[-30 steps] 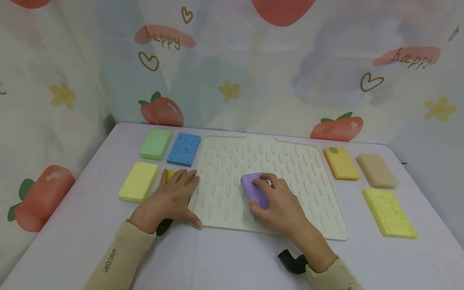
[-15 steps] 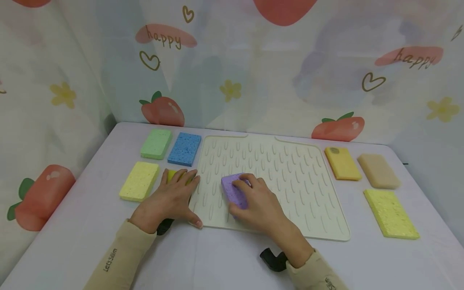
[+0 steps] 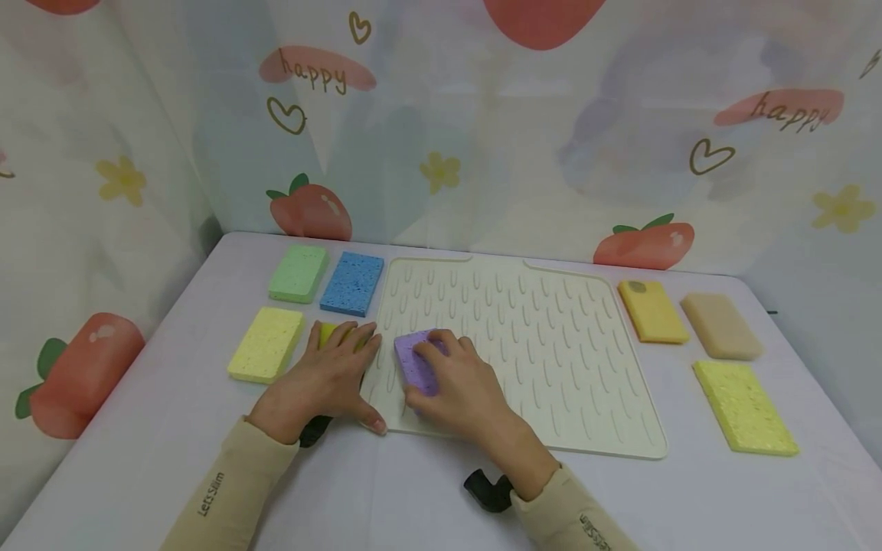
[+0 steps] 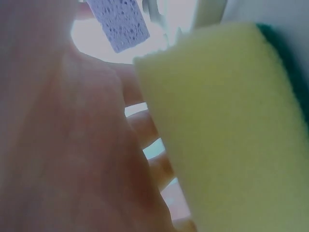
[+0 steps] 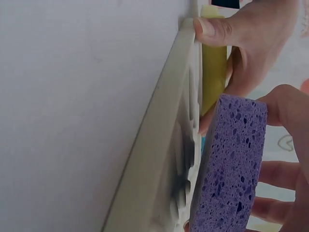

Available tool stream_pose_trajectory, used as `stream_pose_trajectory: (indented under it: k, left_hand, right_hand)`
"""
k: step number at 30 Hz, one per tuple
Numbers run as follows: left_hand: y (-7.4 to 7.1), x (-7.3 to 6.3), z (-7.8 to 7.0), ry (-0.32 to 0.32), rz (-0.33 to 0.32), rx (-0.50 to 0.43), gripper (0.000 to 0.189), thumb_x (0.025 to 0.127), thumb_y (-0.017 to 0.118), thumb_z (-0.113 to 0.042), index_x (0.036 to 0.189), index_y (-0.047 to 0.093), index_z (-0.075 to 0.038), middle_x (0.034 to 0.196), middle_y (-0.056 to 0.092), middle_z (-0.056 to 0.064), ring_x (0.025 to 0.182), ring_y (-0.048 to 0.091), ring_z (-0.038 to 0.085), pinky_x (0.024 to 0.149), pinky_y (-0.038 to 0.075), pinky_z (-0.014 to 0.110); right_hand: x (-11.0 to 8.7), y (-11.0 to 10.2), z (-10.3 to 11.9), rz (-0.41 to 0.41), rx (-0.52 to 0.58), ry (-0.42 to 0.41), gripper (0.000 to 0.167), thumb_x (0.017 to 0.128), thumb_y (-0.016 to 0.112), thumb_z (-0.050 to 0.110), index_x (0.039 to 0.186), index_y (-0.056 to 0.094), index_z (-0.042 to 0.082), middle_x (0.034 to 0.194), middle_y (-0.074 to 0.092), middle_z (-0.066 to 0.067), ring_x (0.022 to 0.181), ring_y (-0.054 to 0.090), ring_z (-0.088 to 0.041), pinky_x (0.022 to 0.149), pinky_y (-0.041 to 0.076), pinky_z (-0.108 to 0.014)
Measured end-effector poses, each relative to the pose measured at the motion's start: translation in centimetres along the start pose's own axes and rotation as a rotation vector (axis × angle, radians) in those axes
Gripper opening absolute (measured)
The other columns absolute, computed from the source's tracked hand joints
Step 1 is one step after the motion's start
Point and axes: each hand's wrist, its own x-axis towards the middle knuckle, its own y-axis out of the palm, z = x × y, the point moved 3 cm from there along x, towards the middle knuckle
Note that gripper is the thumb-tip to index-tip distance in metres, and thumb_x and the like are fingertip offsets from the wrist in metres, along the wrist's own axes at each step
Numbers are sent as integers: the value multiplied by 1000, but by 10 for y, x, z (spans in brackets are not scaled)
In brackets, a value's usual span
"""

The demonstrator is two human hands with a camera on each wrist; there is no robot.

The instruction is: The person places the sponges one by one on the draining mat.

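Probably the pale mat (image 3: 551, 360) is partway wiped; which bits are done or left, I can't tell. The left hand (image 3: 324, 386) has its fingers spread, touching the mat's edge. The right hand (image 3: 463, 390) pinches the purple sponge (image 3: 410, 358) on the mat's left side.

Tabletop (image 3: 386, 505) pale, plain. Flat on it: cream ribbed mat (image 3: 544, 337). Left of mat's far half: blue sponge (image 3: 352, 284) just beside edge, light green sponge (image 3: 298, 273) farther out. Left of mat's near half: bright yellow sponge (image 3: 327, 334), mostly covered; pale yellow sponge (image 3: 266, 344) farther out. Right of mat: golden sponge (image 3: 652, 312) just beside edge; tan sponge (image 3: 721, 326), then lemon sponge (image 3: 746, 407), both farther out.
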Motion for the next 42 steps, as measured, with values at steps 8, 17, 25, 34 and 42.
stream_pose_trajectory:
  k: [8,17,25,34,42]
  left_hand:
    - [1,1,0,-2,19,5,133,53,78,-79,155,32,-8,163,26,14,150,21,40,115,10,73]
    - [2,1,0,-5,9,13,133,53,79,-78,155,32,-7,163,26,14,150,22,40,115,11,73]
    - [2,1,0,4,-7,17,132,53,79,-79,154,34,-7,162,28,14,149,24,39,114,12,73]
    - [2,1,0,19,-9,13,132,53,78,-79,154,34,-7,162,28,14,148,24,39,114,12,74]
    - [0,-1,1,24,-21,18,132,53,79,-78,154,34,-5,161,29,15,148,25,40,114,14,74]
  right_hand:
    - [2,7,5,49,-35,0,58,83,74,51,127,65,13,138,53,-10,112,56,-30,69,58,-45]
    - [1,2,-6,194,22,-91,72,81,74,50,141,55,15,154,39,-8,131,45,-30,100,48,-49]
    - [6,-1,-17,311,99,-158,76,76,76,32,144,47,15,165,21,-9,150,23,-32,117,31,-55]
    - [10,0,-19,251,156,-177,72,72,81,33,134,51,12,154,38,-12,144,34,-30,114,35,-53]
    - [12,6,-10,150,117,-153,70,73,82,44,131,56,15,143,44,-14,132,44,-33,104,44,-52]
